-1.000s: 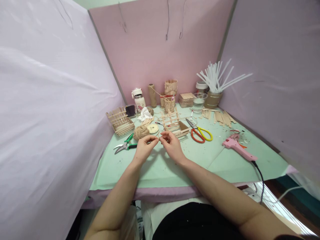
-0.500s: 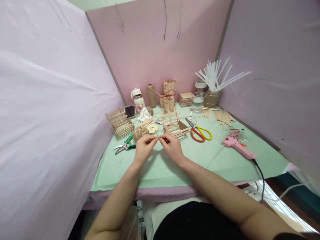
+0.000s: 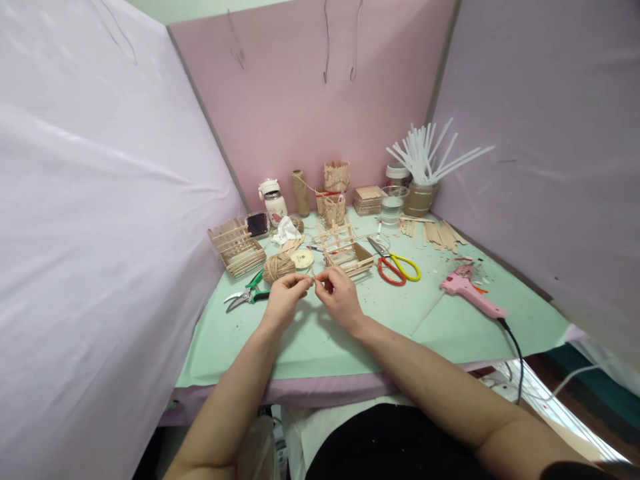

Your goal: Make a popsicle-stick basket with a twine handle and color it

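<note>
My left hand [image 3: 286, 298] and my right hand [image 3: 340, 298] meet fingertip to fingertip above the table. Both are closed in a pinch on a thin tan strand of twine [image 3: 313, 272], mostly hidden by the fingers. Just behind my left hand lies a ball of twine [image 3: 279, 267], with a round cream disc [image 3: 303, 259] beside it. Green-handled pruning shears [image 3: 245, 297] lie to the left, partly behind my left hand. Past my right hand stands a small wooden-stick box with a fence-like back [image 3: 357, 260]. Scissors with red and yellow handles [image 3: 395, 261] rest to its right.
A pink glue gun [image 3: 473, 293] with a black cord lies at the right. Flat wooden sticks [image 3: 443, 235], a cup of water [image 3: 393, 205] and a pot of white glue sticks [image 3: 420, 197] stand behind it. Another stick-built piece [image 3: 243, 253] and a bottle [image 3: 274, 203] are at left.
My fingertips have shifted slightly on the strand, and my left fingers look straighter. The whole view has moved a little; the things on the table stay put.
</note>
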`<state>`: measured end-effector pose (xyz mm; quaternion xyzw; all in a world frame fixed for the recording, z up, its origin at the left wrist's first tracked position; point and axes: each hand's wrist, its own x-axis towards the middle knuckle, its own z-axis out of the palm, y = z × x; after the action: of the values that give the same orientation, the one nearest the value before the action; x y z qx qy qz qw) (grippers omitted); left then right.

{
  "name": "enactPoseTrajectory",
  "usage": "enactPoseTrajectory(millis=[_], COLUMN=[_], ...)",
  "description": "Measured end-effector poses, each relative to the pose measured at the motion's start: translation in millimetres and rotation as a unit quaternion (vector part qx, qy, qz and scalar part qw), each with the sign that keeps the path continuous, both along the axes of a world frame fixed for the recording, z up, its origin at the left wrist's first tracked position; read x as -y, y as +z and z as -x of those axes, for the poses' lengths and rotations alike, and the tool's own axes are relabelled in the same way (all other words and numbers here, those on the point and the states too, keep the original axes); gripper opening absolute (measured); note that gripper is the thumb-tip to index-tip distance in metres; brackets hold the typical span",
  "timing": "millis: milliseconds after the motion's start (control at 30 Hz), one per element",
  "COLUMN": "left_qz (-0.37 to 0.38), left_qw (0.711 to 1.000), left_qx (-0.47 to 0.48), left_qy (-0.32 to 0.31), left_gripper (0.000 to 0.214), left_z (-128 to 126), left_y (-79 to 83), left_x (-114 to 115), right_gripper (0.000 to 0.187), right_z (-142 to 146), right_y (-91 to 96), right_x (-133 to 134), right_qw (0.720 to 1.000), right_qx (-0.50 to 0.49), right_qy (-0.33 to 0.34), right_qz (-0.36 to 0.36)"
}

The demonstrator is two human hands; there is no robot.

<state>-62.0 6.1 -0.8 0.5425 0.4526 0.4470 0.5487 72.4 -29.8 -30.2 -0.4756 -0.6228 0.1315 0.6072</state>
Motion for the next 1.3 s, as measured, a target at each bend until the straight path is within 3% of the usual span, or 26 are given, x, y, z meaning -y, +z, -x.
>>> enactPoseTrajectory(millis=[67, 133, 200, 367, 533, 767, 1033, 1300], left_qz=[0.128, 0.181, 0.147, -0.03, -0.071, -0.181, -0.116, -0.011], left_qw=[0.986, 0.971, 0.979, 0.999, 0.996, 0.972, 0.99, 0.998], left_qx=[0.082, 0.118, 0.117, 0.035, -0.017, -0.148, -0.074, 0.047], left_qy=[-0.063, -0.099, -0.077, -0.012, -0.045, -0.026, -0.02, -0.045], left_gripper=[0.025, 0.029, 0.032, 0.03, 0.026, 0.017, 0.021, 0.025], left_z=[1, 2, 1, 0, 1, 1, 1, 3], left_y=[1.2, 2.6, 3.0, -0.6, -2.7, -9.4, -5.0, -9.9], left_x=[-1, -1, 0, 2, 0, 0, 1, -2], right_gripper=[0.009, 0.009, 0.009, 0.012, 0.014, 0.014, 0.021, 0.02], right_z=[1, 1, 1, -1, -1, -3, -8, -5], right_y=[0.7, 2.7, 5.4, 11.0, 12.3, 5.2, 7.2, 3.9], right_x=[1, 3, 3, 3, 4, -3, -7, -7], right_qw=[1.0, 0.999, 0.998, 0.994, 0.992, 0.99, 0.978, 0.983], right_qx=[-0.012, -0.025, -0.044, -0.091, -0.105, -0.113, -0.157, -0.121], right_qy=[0.013, 0.026, 0.034, 0.041, 0.039, 0.008, 0.054, 0.085], right_qz=[-0.02, -0.023, -0.007, 0.045, 0.065, 0.085, 0.122, 0.11])
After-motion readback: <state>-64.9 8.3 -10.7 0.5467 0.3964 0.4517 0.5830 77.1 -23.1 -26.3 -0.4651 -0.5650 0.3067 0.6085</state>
